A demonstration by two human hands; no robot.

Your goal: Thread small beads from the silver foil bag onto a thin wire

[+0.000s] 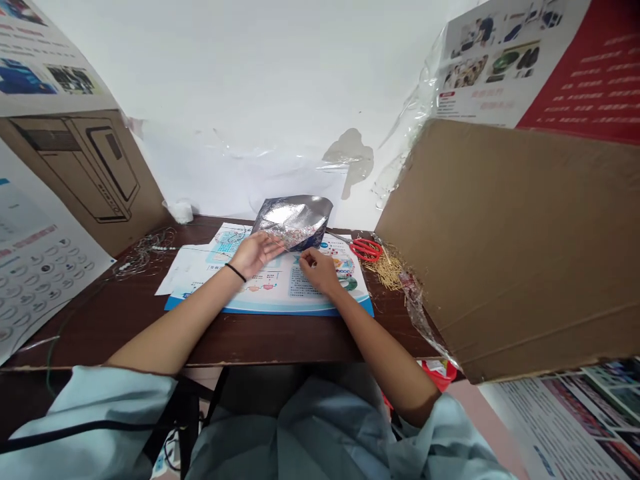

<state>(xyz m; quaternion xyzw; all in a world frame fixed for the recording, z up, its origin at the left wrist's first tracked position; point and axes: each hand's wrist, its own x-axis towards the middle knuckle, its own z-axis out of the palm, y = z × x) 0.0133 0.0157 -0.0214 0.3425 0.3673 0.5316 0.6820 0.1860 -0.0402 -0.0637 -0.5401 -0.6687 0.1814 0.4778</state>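
Observation:
A crumpled silver foil pouch (293,220) lies at the back of the dark wooden table (280,340), on the top edge of a printed blue-and-white mat (295,290). My left hand (257,255) rests with extended fingers against the pouch's lower left edge. My right hand (319,270) sits on the mat just below the pouch, its fingers curled together. Anything small between those fingers is hidden. Red-handled scissors (366,250) and a loose pile of thin golden pins (385,268) lie to the right of the mat.
A tangle of thin wire (144,253) and a white paper sheet (183,270) lie left of the mat. A large cardboard panel (500,247) leans in at the right, and another cardboard sheet (85,180) stands at the left. Clear plastic film (415,307) hangs beside the right panel.

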